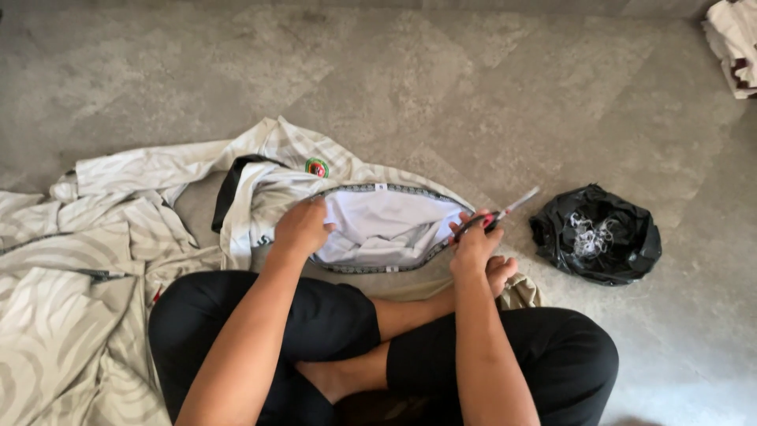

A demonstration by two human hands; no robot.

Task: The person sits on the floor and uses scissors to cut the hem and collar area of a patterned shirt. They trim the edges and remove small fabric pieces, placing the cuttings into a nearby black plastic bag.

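Left hand [300, 227] grips white patterned garment's [371, 225] trimmed waistband; right hand [475, 244] clasps red-handled metal scissors [505, 214], blades seemingly clear; slack fabric risks a snip.

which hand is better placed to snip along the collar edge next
Probably the right hand: it already holds the scissors at the right end of the garment's collar. The left hand carries no tool and grips the collar's left edge.

Seated cross-legged on floor, trimming garment hem.
Left hand [300, 227] grips white garment [378, 221]; right hand [473, 244] holds scissors [505, 214]; black bag [597, 234] just right.
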